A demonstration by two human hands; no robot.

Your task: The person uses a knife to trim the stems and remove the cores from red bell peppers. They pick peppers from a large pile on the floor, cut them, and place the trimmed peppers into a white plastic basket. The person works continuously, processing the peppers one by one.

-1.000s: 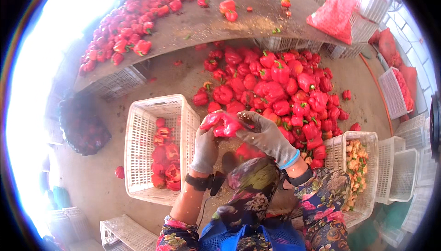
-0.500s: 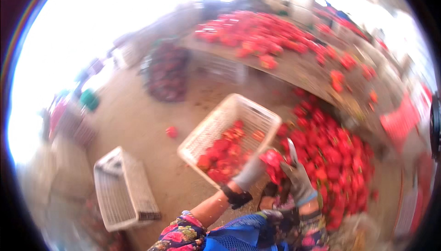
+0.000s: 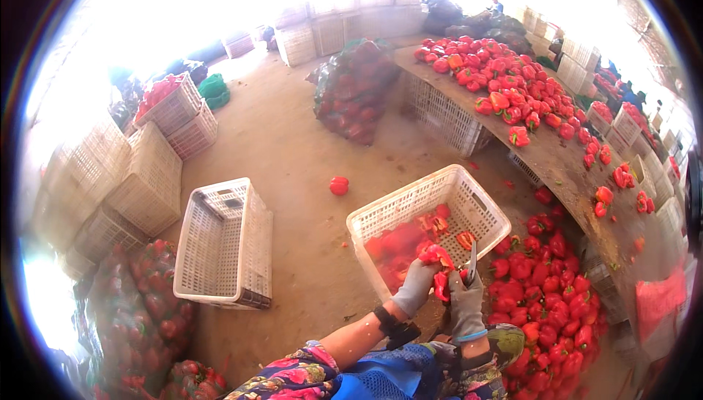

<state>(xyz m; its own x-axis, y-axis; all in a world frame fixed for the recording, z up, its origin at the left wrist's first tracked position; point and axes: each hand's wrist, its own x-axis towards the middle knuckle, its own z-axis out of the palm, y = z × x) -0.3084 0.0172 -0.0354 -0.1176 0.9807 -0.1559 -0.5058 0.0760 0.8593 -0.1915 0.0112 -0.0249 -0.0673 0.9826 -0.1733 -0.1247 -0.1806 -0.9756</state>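
My left hand (image 3: 415, 288), in a grey glove, is closed around a red bell pepper (image 3: 436, 255) that looks split, with a piece hanging lower. Close beside it, my right hand (image 3: 466, 308), also gloved, grips a small knife (image 3: 473, 256) with its blade pointing up. Both hands are over the near edge of a white plastic crate (image 3: 359, 221). Inside this crate lie several red peppers (image 3: 399, 250), some cut open. A large heap of red peppers (image 3: 542, 312) lies on the ground at my right.
An upright white crate (image 3: 259, 253) stands left, with a lone pepper (image 3: 338, 186) on the floor farther off. Peppers cover a long wooden table (image 3: 542, 152) at right. A filled net sack (image 3: 355, 92) stands beyond; stacked crates (image 3: 150, 176) and pepper bags (image 3: 132, 319) line the left.
My view has turned leftward, so the surroundings sit farther right and look sharper. Both hands have moved nearer the crate, still holding the pepper and knife; the pepper now looks split.
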